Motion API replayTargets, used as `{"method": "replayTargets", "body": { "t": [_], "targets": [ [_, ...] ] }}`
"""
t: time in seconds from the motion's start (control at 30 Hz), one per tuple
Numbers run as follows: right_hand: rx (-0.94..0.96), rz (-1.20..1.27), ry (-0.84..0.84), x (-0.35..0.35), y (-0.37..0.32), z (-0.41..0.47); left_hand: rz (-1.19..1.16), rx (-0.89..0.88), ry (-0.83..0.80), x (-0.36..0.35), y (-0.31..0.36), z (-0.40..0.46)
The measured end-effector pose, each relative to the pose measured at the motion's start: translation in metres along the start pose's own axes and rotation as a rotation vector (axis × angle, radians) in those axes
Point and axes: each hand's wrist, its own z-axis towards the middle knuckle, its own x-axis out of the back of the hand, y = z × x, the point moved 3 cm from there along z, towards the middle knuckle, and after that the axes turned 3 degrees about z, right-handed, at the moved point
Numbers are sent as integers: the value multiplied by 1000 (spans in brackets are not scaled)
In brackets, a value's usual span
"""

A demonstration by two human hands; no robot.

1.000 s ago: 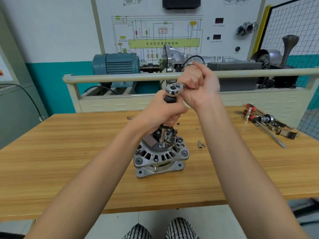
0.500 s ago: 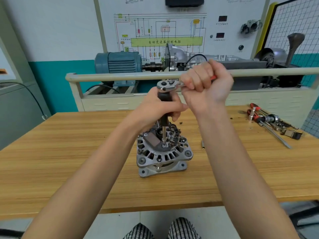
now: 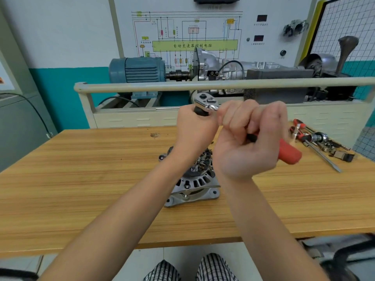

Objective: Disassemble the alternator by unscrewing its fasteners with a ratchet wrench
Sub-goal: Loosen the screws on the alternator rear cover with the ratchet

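- Since half a second ago the right hand (image 3: 246, 142) has swung the ratchet wrench (image 3: 207, 103) handle round toward the person, so the red grip end now points to the near right instead of lying across the back rail.
- Nearest the camera, two bare forearms reach forward over the front edge of the wooden table (image 3: 81, 189), with checked trousers visible below it.
- That right hand is curled tightly round the wrench handle, the red grip sticking out past the heel of the palm.
- Just beyond and to the left, the left hand (image 3: 194, 130) is wrapped round the black extension directly under the chrome ratchet head (the shaft below is hidden by the wrist).
- Under both hands the alternator (image 3: 192, 185) sits on the table near its middle, finned housing and mounting lugs facing the person, its exposed rear parts on top.
- To the far right on the table lies a scatter of tools (image 3: 318, 141): red-handled pieces, sockets and a long screwdriver.
- Behind the table stands a cream frame with a rail (image 3: 142, 86), carrying a blue electric motor (image 3: 138, 71) coupled to a grey gearbox (image 3: 219, 65).
- On the wall behind hangs a wiring diagram board (image 3: 190, 35).
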Motion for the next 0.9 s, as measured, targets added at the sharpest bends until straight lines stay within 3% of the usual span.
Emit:
{"method": "replayTargets", "body": {
  "t": [0.07,0.23,0.3,0.37,0.47,0.57,0.67,0.77,0.9],
  "targets": [
    [-120,35,59,5,6,14,-32,66,-65,7,-2,4],
    [-931,446,439,33,46,59,-118,42,-555,19,2,14],
    [-1106,522,501,38,58,62,-182,85,-679,13,3,11],
    [-1081,550,493,38,58,61,-221,151,-635,7,0,10],
    [-785,445,452,37,40,54,-190,165,-310,4,-5,12],
    [-327,197,226,20,11,26,-65,40,-29,0,-4,8],
    [20,3,-18,2,2,-1,-22,-74,38,-2,0,0],
    [-56,5,-30,-1,10,10,-54,-6,-10,8,-1,4],
    [-599,304,266,22,31,46,-158,69,-385,22,-3,13]
  ]
}}
